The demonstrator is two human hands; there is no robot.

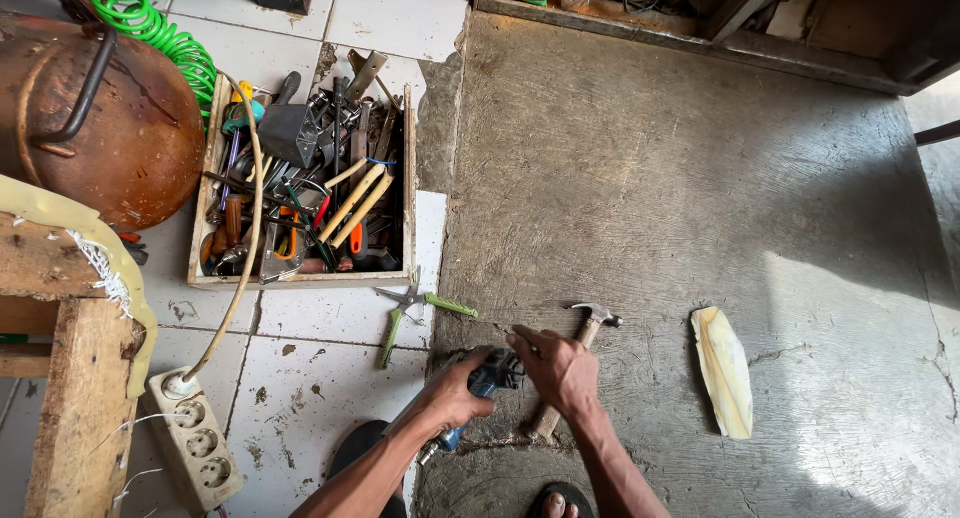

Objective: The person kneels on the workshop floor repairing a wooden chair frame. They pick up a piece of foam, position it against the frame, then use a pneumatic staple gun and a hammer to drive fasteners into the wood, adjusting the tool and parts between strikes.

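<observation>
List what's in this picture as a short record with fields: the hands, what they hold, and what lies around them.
Setting: tiled floor meeting bare concrete floor, seen from above
Left hand: gripping a blue power tool
Right hand: over the front of the same tool, fingers curled
Nearest tool: hammer with wooden handle, lying partly under the right hand
Also close: green-handled pliers, lying open
Behind: wooden toolbox crammed with tools
Left side: power strip, rusty round tank, green coiled hose
Right side: pale curved husk-like piece
</observation>
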